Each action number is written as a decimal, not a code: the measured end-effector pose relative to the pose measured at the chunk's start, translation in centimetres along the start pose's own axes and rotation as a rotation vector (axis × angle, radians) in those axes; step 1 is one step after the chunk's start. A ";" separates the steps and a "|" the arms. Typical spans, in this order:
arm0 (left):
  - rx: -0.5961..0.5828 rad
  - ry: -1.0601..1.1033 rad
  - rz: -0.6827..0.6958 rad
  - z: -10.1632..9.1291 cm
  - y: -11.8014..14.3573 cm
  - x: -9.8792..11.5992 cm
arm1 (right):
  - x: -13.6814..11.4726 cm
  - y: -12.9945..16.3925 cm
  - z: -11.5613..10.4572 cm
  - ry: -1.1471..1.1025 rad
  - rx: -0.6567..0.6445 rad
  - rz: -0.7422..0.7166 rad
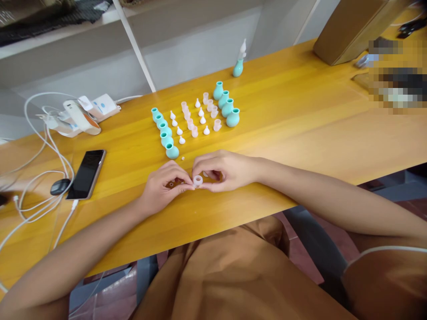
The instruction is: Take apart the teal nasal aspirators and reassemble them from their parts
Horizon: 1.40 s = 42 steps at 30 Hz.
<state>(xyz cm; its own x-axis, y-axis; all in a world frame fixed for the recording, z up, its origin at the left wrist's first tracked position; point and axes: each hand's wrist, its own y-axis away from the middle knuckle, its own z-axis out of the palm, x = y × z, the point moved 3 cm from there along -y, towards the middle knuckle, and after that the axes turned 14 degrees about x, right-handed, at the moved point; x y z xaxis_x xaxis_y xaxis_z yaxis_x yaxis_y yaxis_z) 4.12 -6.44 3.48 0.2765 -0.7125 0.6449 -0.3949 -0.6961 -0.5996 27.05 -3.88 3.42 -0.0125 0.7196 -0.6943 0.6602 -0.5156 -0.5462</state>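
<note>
My left hand (165,184) and my right hand (223,171) meet near the table's front edge, both pinching a small clear silicone cap (198,181). A tiny ring-shaped piece (171,184) shows under my left fingers. Just beyond lie rows of parts: teal bulbs on the left (166,132), small white tips (180,131), clear pink caps (191,120), and teal bulbs on the right (227,108). One assembled teal bulb with a white tip (239,62) stands alone farther back.
A black phone (87,173) and a dark mouse (60,186) lie at the left among white cables (40,195). White chargers (80,115) sit at the back left. A brown box (350,26) stands at the back right on the yellow wooden table (316,120).
</note>
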 end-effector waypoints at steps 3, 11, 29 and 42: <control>0.004 0.038 -0.023 0.0 -0.1 -0.2 | -0.2 -0.1 -0.1 -0.004 0.012 -0.021; 0.036 0.100 -0.059 -0.2 -0.2 -0.5 | -0.6 -0.2 -0.6 0.005 0.076 -0.026; -0.011 0.088 -0.072 0.0 -0.1 -0.4 | -0.5 -0.2 -0.6 0.043 0.051 -0.057; 0.010 -0.097 0.004 0.0 -0.2 0.4 | 1.3 -0.3 -3.9 -0.016 -0.051 0.291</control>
<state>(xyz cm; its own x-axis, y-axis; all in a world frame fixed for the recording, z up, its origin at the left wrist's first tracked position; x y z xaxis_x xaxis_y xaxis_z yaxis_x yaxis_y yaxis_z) 4.31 -6.59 3.89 0.3587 -0.7202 0.5938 -0.3878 -0.6936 -0.6070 29.79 -0.97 4.49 0.1711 0.5369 -0.8261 0.6748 -0.6748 -0.2988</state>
